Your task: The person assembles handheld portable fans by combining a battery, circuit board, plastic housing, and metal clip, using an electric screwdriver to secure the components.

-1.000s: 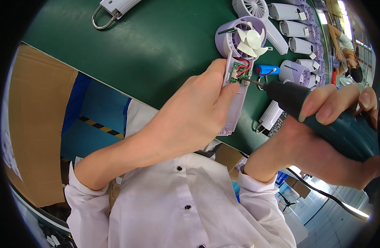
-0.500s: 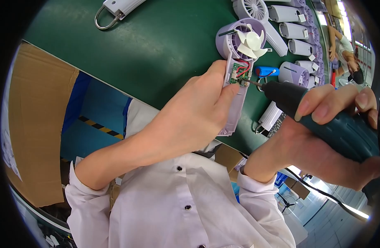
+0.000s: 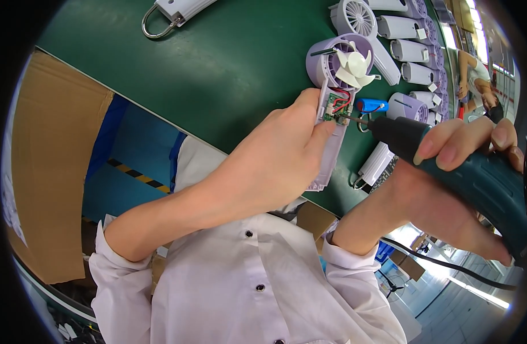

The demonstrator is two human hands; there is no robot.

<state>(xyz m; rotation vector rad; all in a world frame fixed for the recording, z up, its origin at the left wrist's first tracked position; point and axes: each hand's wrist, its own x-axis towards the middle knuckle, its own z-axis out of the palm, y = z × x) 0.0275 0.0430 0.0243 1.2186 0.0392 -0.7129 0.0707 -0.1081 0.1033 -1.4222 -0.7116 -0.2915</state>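
My left hand [image 3: 280, 152] is closed around the lilac handle shell of a handheld fan [image 3: 331, 152], its thumb beside the circuit board [image 3: 335, 106]. Red wires run from that green board toward the round fan head, where white blades [image 3: 355, 64] are exposed. In my right hand [image 3: 447, 178] is a dark green electric screwdriver [image 3: 487, 189] with a black nose. Its thin bit reaches the lower part of the board; whether a screw sits under the tip is too small to tell. A blue battery [image 3: 371, 105] lies just right of the shell.
Rows of white-and-lilac fan bodies [image 3: 411, 50] line the right of the green table [image 3: 217, 74]. A white handle with a metal loop [image 3: 159, 24] lies at the far left, another [image 3: 373, 165] near the front edge. A cardboard box [image 3: 51, 172] stands left. Another person [image 3: 478, 80] is at far right.
The fan, both hands and the surrounding table items appear slightly right and lower in the view. The screwdriver bit stays at the board, and both grips are kept.
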